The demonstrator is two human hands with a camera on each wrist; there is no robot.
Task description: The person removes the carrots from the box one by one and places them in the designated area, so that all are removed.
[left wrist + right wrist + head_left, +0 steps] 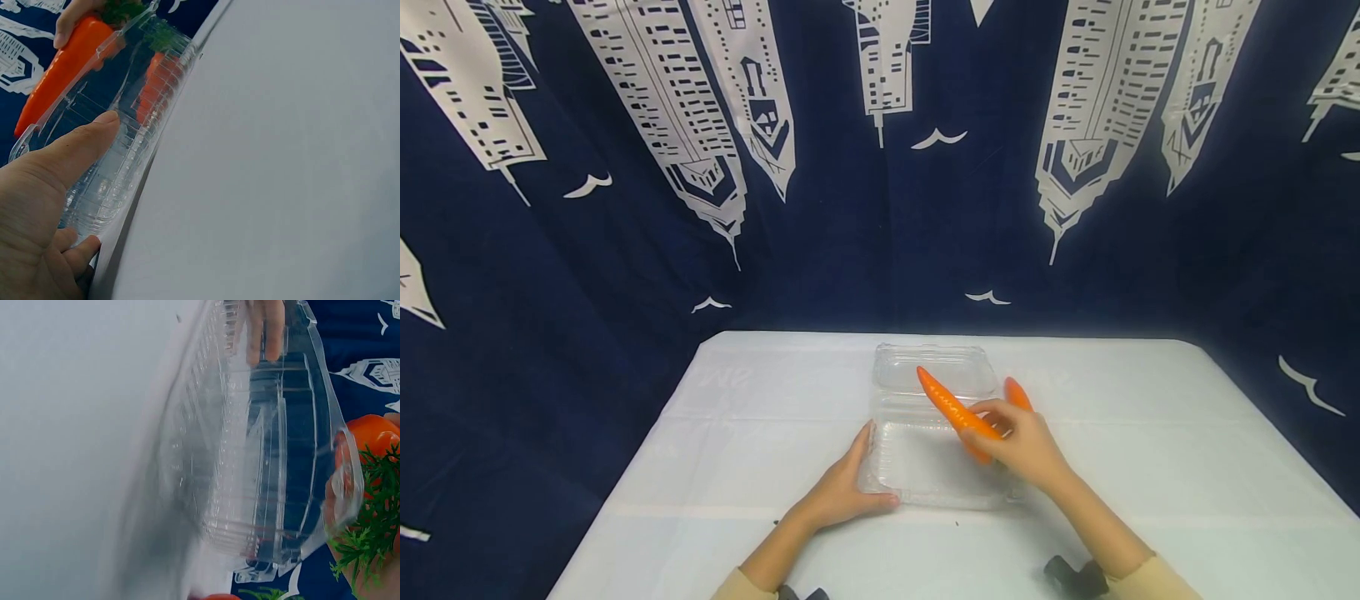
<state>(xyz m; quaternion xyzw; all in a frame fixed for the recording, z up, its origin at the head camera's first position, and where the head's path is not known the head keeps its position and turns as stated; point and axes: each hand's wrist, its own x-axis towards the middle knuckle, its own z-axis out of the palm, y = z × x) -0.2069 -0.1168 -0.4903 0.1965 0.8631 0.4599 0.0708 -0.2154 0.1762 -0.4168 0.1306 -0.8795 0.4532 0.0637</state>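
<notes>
A clear plastic clamshell container (936, 500) stands on the table, its lid (936, 367) laid back away from me. My left hand (842, 487) rests around its near left corner, thumb straight along the front and fingers against the left side. Over the container's right half, my right hand (1018, 437) pinches an orange carrot (946, 400), tip pointing up and left. Green leaves (375, 494) hang from the held carrot in the right wrist view. Another carrot (1018, 393) lies right of the container, partly hidden by the right hand. Orange and green show through the plastic wall (134, 147) in the left wrist view.
The white table (760, 417) extends to both sides of the container. Behind its far edge hangs a dark blue cloth (887, 233) printed with white buildings and birds. Dark wrist gear (1075, 577) sits by the right sleeve.
</notes>
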